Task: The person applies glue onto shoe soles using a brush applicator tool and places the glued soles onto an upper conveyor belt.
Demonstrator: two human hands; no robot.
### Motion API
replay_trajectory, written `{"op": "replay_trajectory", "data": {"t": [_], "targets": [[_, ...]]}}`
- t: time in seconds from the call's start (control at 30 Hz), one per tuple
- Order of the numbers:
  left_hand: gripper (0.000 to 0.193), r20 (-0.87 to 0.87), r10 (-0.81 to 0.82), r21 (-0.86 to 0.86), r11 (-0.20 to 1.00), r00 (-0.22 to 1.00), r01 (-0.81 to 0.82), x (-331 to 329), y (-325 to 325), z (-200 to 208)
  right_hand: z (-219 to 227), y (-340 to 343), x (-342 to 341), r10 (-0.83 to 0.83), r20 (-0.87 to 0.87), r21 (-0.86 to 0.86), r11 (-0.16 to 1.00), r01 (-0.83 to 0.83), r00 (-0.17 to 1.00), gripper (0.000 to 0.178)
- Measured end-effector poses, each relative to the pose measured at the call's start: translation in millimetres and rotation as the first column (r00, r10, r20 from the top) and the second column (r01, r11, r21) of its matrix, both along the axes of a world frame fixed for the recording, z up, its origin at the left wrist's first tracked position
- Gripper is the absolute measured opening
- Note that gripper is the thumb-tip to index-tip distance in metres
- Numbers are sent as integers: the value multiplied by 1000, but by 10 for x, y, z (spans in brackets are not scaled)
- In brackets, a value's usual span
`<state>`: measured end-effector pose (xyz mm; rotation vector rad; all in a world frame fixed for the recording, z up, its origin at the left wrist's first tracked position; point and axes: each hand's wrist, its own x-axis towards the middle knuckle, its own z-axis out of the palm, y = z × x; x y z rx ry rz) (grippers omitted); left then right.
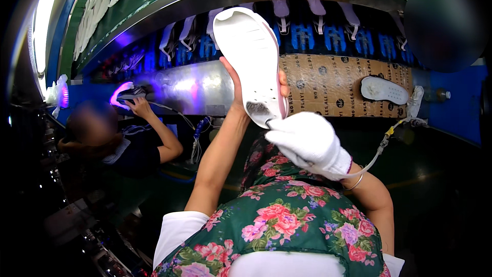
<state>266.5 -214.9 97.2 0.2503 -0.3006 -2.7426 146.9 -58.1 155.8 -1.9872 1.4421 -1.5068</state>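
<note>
A white shoe sole (251, 56) is held up in the middle, its hollow inner face toward me. My left hand (237, 83) is bare and wraps around it, with the thumb on the left edge and fingertips showing at the right edge. My right hand (310, 141), in a white knitted glove, is closed on a thin dark-tipped brush (269, 122); most of the tool is hidden in the glove. Its tip is at the lower end of the sole, beside a grey, wet-looking patch. A pale tube (378, 153) runs from near my right wrist toward the bench.
Another white sole (384, 90) lies on printed brown cardboard (323, 84) at the right. Behind, shoe uppers (318, 13) stand in a row with blue holders (302, 36). At left, a co-worker's hand (138, 106) holds a dark shoe (130, 94) under violet light.
</note>
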Motion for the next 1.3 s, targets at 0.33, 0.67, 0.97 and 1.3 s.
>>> {"op": "replay_trajectory", "data": {"t": [0.33,0.67,0.97,1.3], "targets": [[109,62,-322,-116,938,945,327,-68,-260,54,55,13,35,46,-44,91,995,-42,998,25],[74,567,-299,-450,669,768,592,-197,-416,202,-40,-32,44,56,-41,35,998,-55,998,31],[95,871,-248,-466,-139,425,874,-458,-498,534,16,-83,-15,85,75,184,978,-97,994,26],[89,861,-110,-457,259,496,851,-353,-558,242,136,-38,-195,64,276,278,950,-144,959,19]]}}
